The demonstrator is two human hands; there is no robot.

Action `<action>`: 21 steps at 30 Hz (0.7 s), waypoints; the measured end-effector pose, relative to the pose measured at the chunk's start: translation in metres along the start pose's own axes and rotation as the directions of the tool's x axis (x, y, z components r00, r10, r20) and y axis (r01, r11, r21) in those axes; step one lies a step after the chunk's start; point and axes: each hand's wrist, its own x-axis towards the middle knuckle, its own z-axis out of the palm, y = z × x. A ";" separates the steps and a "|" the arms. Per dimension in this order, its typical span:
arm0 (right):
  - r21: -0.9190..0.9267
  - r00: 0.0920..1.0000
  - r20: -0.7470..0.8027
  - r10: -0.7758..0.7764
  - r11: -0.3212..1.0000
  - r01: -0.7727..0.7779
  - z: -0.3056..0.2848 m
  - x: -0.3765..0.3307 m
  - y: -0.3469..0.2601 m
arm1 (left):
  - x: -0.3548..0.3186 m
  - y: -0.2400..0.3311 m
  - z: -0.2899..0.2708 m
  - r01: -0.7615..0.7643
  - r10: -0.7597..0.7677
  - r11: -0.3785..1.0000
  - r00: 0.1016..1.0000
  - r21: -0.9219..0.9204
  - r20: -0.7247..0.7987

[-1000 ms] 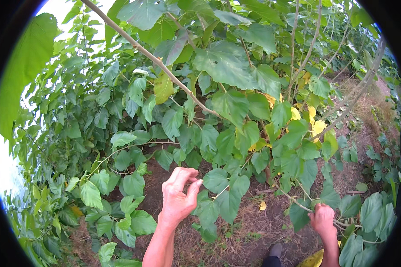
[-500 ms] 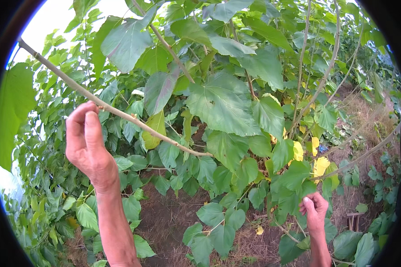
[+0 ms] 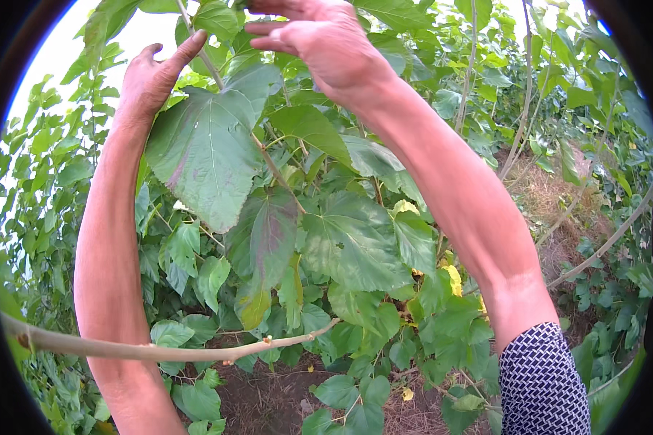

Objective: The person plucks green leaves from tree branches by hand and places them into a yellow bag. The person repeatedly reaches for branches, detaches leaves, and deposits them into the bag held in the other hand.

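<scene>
Outdoors among dense green shrubs, with bare soil and dry straw on the ground [image 3: 268,399] below and pale sky at upper left. Both arms reach up. The left hand [image 3: 149,76] has its fingers curled around a thin leafy stem [image 3: 210,65], thumb extended along it. The right hand [image 3: 326,40] is partly open, fingers curved near the top of the same stem. A large leaf [image 3: 207,152] hangs just below the hands. A bare branch [image 3: 159,350] crosses low in front

Bare forearms; dark white-dotted sleeve [image 3: 544,384] at right elbow
</scene>
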 end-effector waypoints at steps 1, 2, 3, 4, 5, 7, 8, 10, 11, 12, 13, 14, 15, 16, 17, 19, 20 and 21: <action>-0.191 0.997 0.068 -0.035 0.980 0.047 -0.007 0.033 0.028 | 0.004 -0.009 0.012 0.030 -0.028 0.999 0.998 -0.038 0.055; -0.361 0.989 0.132 -0.068 0.926 0.111 -0.014 0.063 0.058 | -0.001 -0.014 0.025 0.024 -0.021 0.998 0.998 -0.066 0.054; -0.630 0.981 0.132 -0.141 0.752 0.193 -0.015 0.082 0.088 | -0.008 -0.013 0.030 0.048 -0.038 0.993 0.995 -0.109 0.093; -0.764 0.986 0.162 0.043 0.637 0.098 -0.006 0.085 0.095 | -0.015 -0.014 0.022 0.071 -0.056 0.990 0.990 -0.120 0.127; -0.874 0.962 0.155 0.224 0.484 0.028 0.001 0.083 0.095 | -0.018 -0.013 0.015 0.090 -0.069 0.987 0.985 -0.132 0.161; -0.896 0.883 0.360 0.301 0.375 0.237 0.010 0.079 0.095 | -0.012 -0.014 0.001 0.109 -0.069 0.984 0.961 -0.138 0.267; -0.921 0.866 0.323 0.383 0.339 0.194 0.020 0.079 0.085 | -0.014 -0.009 -0.009 0.143 -0.085 0.977 0.939 -0.155 0.333; -0.861 0.914 0.310 0.262 0.485 0.153 0.024 0.078 0.083 | -0.026 0.005 -0.018 0.199 -0.097 0.952 0.917 -0.232 0.388; -0.714 0.901 0.267 0.341 0.698 -0.052 0.025 0.068 0.079 | -0.031 0.003 -0.016 0.119 -0.038 0.977 0.912 -0.174 0.408; -0.697 0.884 0.396 0.249 0.708 0.113 0.018 0.056 0.086 | -0.035 -0.001 -0.018 0.042 0.014 0.992 0.901 -0.119 0.433; -0.714 0.866 0.481 0.140 0.635 0.294 0.008 0.036 0.102 | -0.039 -0.003 -0.020 -0.038 0.064 0.997 0.885 -0.064 0.461; -0.715 0.822 0.568 0.043 0.521 0.467 -0.004 0.013 0.123 | -0.041 0.006 -0.028 -0.036 0.031 0.999 0.819 -0.003 0.572; -0.692 0.757 0.652 -0.042 0.373 0.617 -0.021 -0.006 0.136 | -0.046 0.003 -0.027 -0.056 0.078 0.997 0.825 -0.056 0.560; -0.714 0.758 0.652 -0.007 0.328 0.618 -0.045 0.005 0.173 | -0.051 0.001 -0.018 -0.075 0.135 0.988 0.841 -0.135 0.524; -0.725 0.755 0.656 0.008 0.286 0.626 -0.060 0.022 0.190 | -0.054 0.000 -0.022 -0.098 0.180 0.976 0.860 -0.193 0.478; -0.471 0.834 0.436 0.337 0.875 -0.108 -0.010 -0.015 0.179 | -0.062 0.011 -0.038 0.065 0.036 0.986 0.817 -0.153 0.576; -0.176 0.739 0.442 0.509 0.857 -0.485 0.016 -0.026 0.151 | -0.058 0.010 -0.048 0.089 0.010 0.987 0.793 -0.133 0.609; -0.252 0.702 0.468 0.537 0.843 -0.476 0.038 -0.033 0.111 | -0.051 0.014 -0.059 0.105 -0.012 0.988 0.774 -0.110 0.633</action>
